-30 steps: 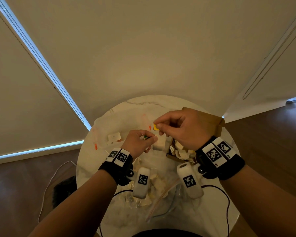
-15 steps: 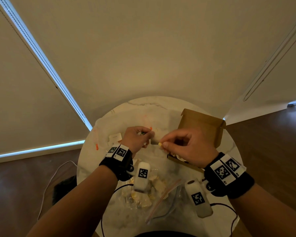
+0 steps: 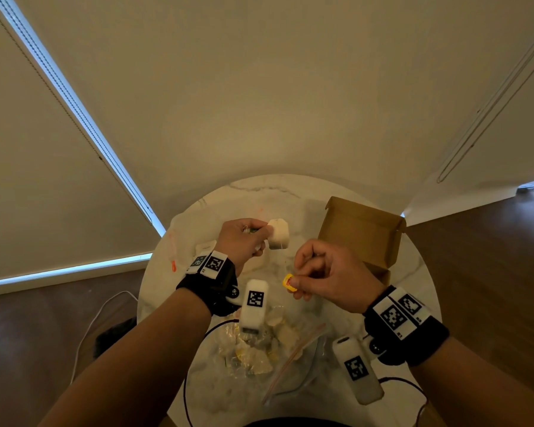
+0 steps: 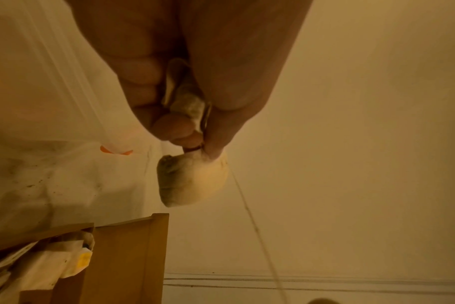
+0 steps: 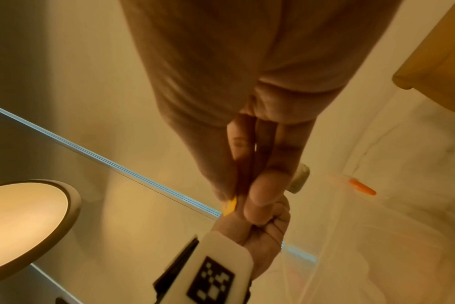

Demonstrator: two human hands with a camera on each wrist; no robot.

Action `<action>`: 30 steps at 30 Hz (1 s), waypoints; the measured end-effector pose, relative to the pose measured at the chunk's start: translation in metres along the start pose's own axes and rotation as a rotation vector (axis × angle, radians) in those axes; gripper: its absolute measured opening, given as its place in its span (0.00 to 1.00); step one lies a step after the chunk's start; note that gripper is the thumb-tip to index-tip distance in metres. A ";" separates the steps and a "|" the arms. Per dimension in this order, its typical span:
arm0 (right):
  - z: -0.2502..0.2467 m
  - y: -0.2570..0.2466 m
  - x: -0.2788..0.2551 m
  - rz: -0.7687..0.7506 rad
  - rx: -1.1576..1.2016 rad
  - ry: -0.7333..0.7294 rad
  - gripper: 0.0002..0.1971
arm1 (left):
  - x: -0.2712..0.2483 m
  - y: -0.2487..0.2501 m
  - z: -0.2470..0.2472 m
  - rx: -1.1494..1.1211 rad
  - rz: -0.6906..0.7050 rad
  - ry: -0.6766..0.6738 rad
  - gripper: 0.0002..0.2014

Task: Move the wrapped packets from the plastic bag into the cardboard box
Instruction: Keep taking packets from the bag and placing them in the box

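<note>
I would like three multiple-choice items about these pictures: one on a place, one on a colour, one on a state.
1. Where is the open brown cardboard box?
A. the person's left
B. the person's right
C. on the floor

2. What colour is the small paper tag pinched by the right hand?
A. yellow
B. blue
C. black

3. What is the left hand doing?
A. resting flat
B. hanging idle
C. pinching a pale tea bag

Answers: 1 B, box beyond the right hand; 2 A, tag shows yellow; 3 C, fingertips close on the bag's top.

Round marble table, beige wall, dark wooden floor
</note>
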State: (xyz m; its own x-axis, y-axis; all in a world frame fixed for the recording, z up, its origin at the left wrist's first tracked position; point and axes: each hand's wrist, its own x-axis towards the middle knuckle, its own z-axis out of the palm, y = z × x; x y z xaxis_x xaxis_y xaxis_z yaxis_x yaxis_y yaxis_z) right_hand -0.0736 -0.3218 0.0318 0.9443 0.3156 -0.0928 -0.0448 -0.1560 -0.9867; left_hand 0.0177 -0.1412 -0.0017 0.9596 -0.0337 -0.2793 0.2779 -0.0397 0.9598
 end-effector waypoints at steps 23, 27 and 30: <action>-0.006 0.062 0.026 0.198 -0.042 0.069 0.02 | -0.026 0.036 0.007 -0.107 0.046 -0.183 0.03; -0.015 0.057 0.031 0.293 0.075 0.102 0.04 | -0.026 0.033 0.004 -0.051 0.057 -0.164 0.04; -0.018 0.055 0.031 0.312 0.109 0.064 0.05 | -0.025 0.032 0.001 -0.016 0.071 -0.137 0.04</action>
State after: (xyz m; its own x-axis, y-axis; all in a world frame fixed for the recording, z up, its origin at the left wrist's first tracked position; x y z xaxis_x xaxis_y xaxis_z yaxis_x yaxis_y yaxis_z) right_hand -0.0411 -0.3375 -0.0232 0.8982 0.2086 -0.3871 -0.3658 -0.1341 -0.9210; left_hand 0.0021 -0.1429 0.0359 0.9622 -0.1717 -0.2111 0.2115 -0.0164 0.9772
